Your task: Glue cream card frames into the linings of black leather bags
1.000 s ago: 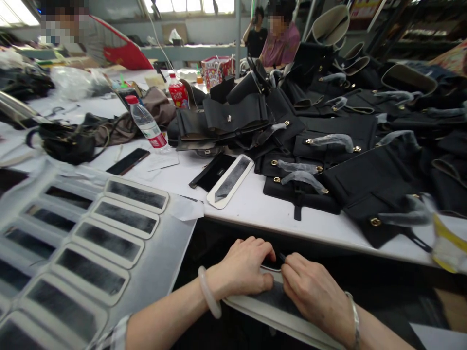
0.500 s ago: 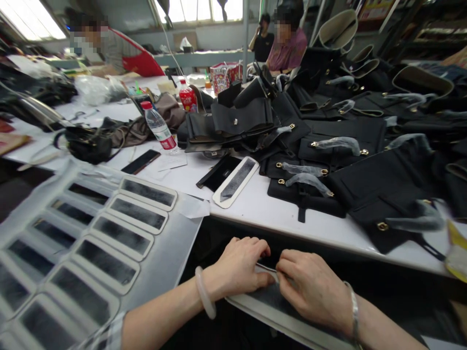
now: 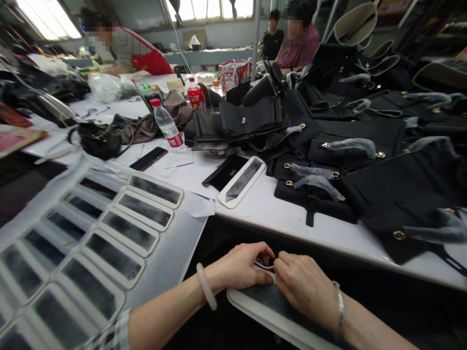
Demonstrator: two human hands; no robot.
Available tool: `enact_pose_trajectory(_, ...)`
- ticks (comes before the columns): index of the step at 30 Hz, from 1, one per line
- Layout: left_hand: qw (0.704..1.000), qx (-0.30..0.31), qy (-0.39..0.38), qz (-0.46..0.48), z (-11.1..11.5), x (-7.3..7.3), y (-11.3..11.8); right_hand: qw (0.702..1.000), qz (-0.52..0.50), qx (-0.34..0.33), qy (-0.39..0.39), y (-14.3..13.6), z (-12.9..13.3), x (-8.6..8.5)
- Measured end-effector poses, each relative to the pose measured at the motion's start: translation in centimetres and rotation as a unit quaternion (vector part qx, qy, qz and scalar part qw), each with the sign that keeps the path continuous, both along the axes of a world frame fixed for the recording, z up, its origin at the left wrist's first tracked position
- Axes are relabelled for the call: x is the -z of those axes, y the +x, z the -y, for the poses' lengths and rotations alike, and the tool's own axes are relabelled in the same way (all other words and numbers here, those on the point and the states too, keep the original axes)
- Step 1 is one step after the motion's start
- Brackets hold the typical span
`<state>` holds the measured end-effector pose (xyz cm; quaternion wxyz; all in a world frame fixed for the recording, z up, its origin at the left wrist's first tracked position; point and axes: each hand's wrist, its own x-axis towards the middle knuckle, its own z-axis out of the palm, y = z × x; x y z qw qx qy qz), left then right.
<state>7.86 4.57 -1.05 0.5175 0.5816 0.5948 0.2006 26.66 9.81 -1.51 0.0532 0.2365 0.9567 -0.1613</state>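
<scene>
Low in front of the table edge, my left hand [image 3: 241, 266] curls its fingers and thumb around the far edge of a bag panel [image 3: 263, 293] with a dark centre and pale border. Close beside it, my right hand [image 3: 305, 286] is closed at the same edge, fingertips pressed together. A thin pale-edged strip shows between the hands; what the right fingertips pinch is hidden. More than one pale layer shows along the panel's near side. To the left, several similar dark-centred panels [image 3: 124, 252] lie in rows on a grey sheet [image 3: 176, 239].
Black bag pieces [image 3: 394, 187] with plastic-wrapped handles cover the table's right side. One loose panel [image 3: 243, 182] lies beside a black flap [image 3: 226, 172]. A phone [image 3: 149, 158], a water bottle [image 3: 168, 125] and a red bottle [image 3: 196, 95] are farther back. Several people sit beyond.
The view has shifted slightly, so the table things appear farther right. Both hands remain on the panel's edge; my right hand has moved slightly closer to my left, its fingertips more tightly closed.
</scene>
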Motion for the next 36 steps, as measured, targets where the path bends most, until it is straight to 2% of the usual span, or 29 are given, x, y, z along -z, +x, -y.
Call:
enact_pose_trajectory(4,1.0,0.005,0.007,-0.015,0.0,-0.3,0.0,0.999,0.0,0.042,-0.002,0.0,0.0,0.1)
enact_pose_trajectory(9,0.999,0.0,0.029,-0.014,0.2,-0.1,-0.1,0.998,-0.01,0.045,-0.05,-0.2,-0.4,-1.7)
enact_pose_trajectory(14,0.988,0.055,0.122,-0.082,0.5,-0.4,-0.4,0.995,-0.022,0.025,-0.095,-1.2,-1.0,-1.8)
enact_pose_trajectory(18,0.956,0.115,0.197,-0.186,0.5,-1.5,0.0,0.989,-0.037,0.029,-0.141,-1.6,-1.1,-1.9)
enact_pose_trajectory(21,0.933,0.153,0.238,-0.222,0.4,-2.3,1.1,0.974,-0.044,0.068,-0.211,-0.6,-2.0,-3.0)
enact_pose_trajectory(24,0.927,0.187,0.233,-0.228,0.2,-2.7,2.7,0.939,-0.033,0.156,-0.306,2.4,-4.0,-3.0)
enact_pose_trajectory(27,0.929,0.207,0.215,-0.219,-0.2,-2.7,4.1,0.882,-0.009,0.274,-0.384,6.5,-5.4,-0.5)
enact_pose_trajectory(30,0.932,0.215,0.214,-0.198,-0.8,-2.7,5.6,0.83,0.016,0.368,-0.42,9.6,-5.2,4.1)
enact_pose_trajectory(33,0.931,0.233,0.21,-0.186,-1.5,-2.3,7.2,0.803,0.033,0.41,-0.432,10.3,-3.9,8.5)
enact_pose_trajectory(36,0.932,0.24,0.205,-0.179,-1.7,-1.3,8.6,0.794,0.027,0.42,-0.44,9.1,-2.8,11.1)
